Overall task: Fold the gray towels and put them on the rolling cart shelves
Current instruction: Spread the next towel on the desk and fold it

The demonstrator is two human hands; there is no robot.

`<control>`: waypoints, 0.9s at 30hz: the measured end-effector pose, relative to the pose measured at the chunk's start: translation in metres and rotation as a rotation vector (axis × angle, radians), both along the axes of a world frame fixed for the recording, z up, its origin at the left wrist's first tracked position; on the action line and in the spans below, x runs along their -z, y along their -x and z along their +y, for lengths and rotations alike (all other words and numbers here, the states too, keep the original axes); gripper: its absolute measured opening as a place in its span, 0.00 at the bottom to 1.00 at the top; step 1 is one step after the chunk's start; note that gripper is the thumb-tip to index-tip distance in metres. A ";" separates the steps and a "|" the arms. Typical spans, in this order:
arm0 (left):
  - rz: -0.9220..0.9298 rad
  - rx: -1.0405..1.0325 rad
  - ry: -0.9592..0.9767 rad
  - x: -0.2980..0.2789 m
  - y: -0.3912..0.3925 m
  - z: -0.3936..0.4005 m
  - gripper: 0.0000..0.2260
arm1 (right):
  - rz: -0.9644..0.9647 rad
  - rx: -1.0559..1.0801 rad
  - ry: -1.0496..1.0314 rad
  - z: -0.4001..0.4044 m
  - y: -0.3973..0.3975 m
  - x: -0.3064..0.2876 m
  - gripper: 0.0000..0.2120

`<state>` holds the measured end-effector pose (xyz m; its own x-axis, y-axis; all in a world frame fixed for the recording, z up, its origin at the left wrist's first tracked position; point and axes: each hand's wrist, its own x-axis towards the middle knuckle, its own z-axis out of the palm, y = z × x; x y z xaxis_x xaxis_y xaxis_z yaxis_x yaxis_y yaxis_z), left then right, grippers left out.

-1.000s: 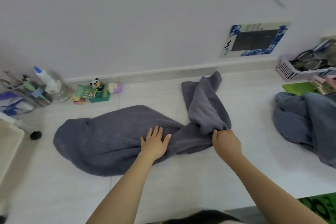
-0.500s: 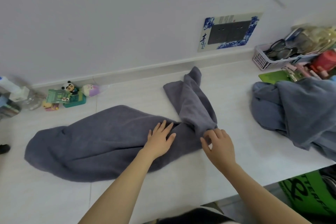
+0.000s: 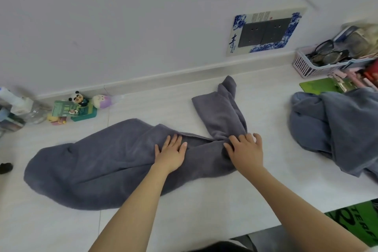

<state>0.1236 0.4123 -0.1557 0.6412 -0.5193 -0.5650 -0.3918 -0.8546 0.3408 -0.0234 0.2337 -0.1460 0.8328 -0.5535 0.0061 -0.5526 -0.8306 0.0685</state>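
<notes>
Looking down through the head camera, you have both hands flat on one gray towel (image 3: 98, 161) spread across the white counter (image 3: 204, 206). Your left hand (image 3: 170, 154) lies palm down with its fingers straight and close together, pressing the cloth. Your right hand (image 3: 246, 149) rests just beside it, fingers relaxed and slightly spread at the towel's pinched bend; whether the thumb nips any cloth is hidden under the palm. Beyond your right fingertips, the towel's narrow end runs away toward the wall. Well to the right of your right fingers sits a second gray towel (image 3: 335, 129), crumpled and cut off by the frame edge. That makes two towels. Past it, a pink basket (image 3: 306, 67) holds glasses whose number is hard to make out. Far left of your left fingers, small figurines (image 3: 78, 98) cluster.
</notes>
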 end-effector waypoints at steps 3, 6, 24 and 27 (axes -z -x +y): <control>-0.018 -0.083 -0.026 0.004 -0.008 0.002 0.27 | -0.064 0.032 -0.009 -0.008 0.028 0.005 0.22; -0.023 -0.235 -0.044 0.005 -0.017 0.008 0.29 | -0.074 0.037 -0.002 -0.014 0.051 0.015 0.23; -0.195 0.211 -0.022 0.021 0.005 -0.027 0.28 | 0.257 0.287 -0.285 -0.029 0.023 0.020 0.27; -0.173 0.165 -0.017 0.020 0.008 -0.034 0.28 | 0.245 0.567 -0.271 -0.038 0.022 0.009 0.26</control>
<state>0.1155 0.3786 -0.1761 0.6361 -0.6163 -0.4642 -0.5780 -0.7792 0.2426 -0.0451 0.1956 -0.1549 0.3730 -0.8607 -0.3467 -0.9030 -0.4225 0.0775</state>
